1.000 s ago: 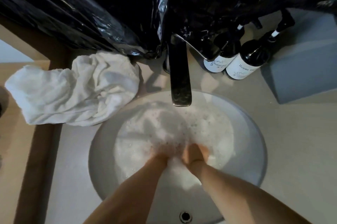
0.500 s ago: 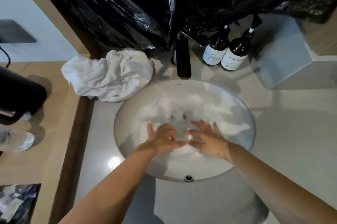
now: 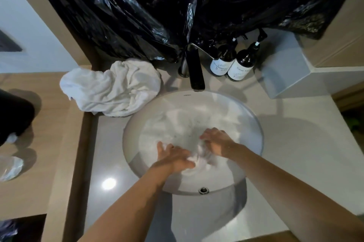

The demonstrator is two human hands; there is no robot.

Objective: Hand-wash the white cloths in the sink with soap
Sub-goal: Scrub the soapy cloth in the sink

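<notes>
2 hands (image 3: 175, 158), 2 pump btls (image 3: 223, 62), 1 sink (image 3: 134, 131), 1 towel (image 3: 112, 88), 1 tap (image 3: 195, 72)

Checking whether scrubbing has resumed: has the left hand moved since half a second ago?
Yes. The left hand has drawn back toward the overflow hole of the round white sink, closing on the wet white cloth.
</notes>
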